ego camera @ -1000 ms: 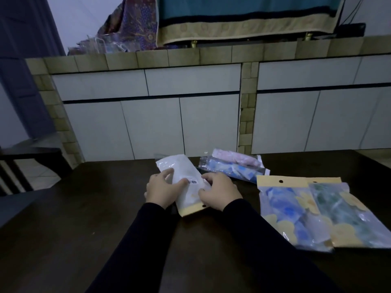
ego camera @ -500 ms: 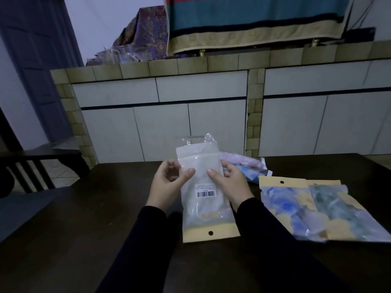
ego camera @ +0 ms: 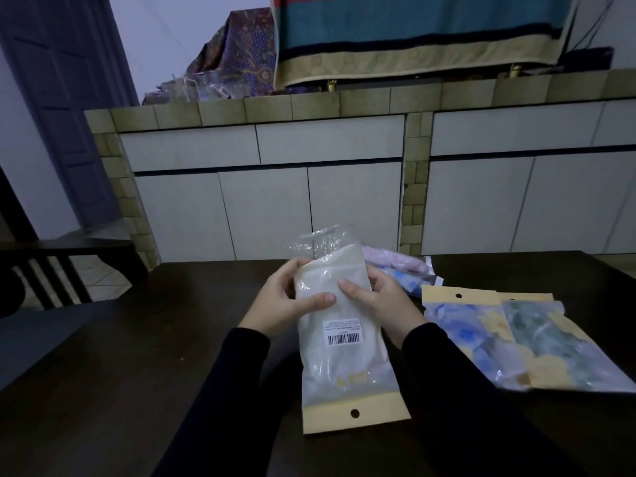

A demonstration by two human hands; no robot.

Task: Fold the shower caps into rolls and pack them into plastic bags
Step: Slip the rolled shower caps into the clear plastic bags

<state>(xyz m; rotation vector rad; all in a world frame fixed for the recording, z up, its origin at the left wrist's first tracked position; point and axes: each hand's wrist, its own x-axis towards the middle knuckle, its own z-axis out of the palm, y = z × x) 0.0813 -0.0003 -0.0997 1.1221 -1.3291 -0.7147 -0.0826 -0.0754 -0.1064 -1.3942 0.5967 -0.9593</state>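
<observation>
A plastic bag (ego camera: 340, 335) is held up over a dark table (ego camera: 103, 390), gripped on both sides of its upper half. The left hand (ego camera: 292, 297) is closed on its left edge, thumb laid across the front; the right hand (ego camera: 378, 297) is closed on its right edge, thumb likewise pressed on the front. Above the grip, a clear crumpled flap is seen at the bag's top. Below the grip, a white barcode label is stuck on the front, and further down a tan header strip with a punched hole forms the lower end. Pale, whitish contents are seen through the film; their shape cannot be told.

To the right of the grip, two filled packs (ego camera: 516, 342) are laid side by side on the table, one bluish, one greenish. Just behind the right hand a pink and blue bundle (ego camera: 402, 270) is lying. Beyond the table, a tiled counter (ego camera: 344, 105) with white cabinet doors is seen, draped with a striped cloth (ego camera: 413, 36)
</observation>
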